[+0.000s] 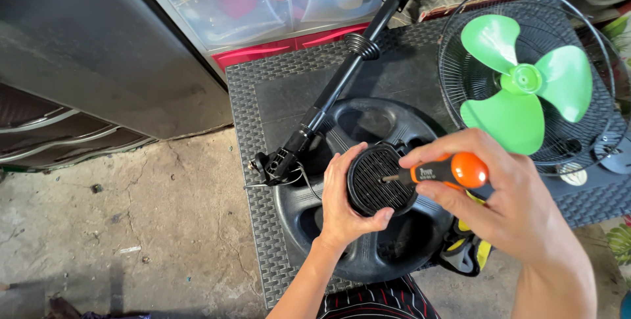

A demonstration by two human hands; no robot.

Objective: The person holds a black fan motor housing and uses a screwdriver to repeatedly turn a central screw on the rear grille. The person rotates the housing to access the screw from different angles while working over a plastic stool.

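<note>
While fan [519, 82] sits near, hands [342, 207] perhaps screwing

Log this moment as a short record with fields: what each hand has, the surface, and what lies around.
left hand: grips the round black ribbed motor cover by its rim
right hand: holds the orange-handled screwdriver, tip set into the cover's face
under the hands: black round plastic fan base
surface: dark woven-pattern table
left of the cover: black telescopic fan pole, lying diagonally
right: green three-blade fan propeller inside a black wire fan guard
</note>
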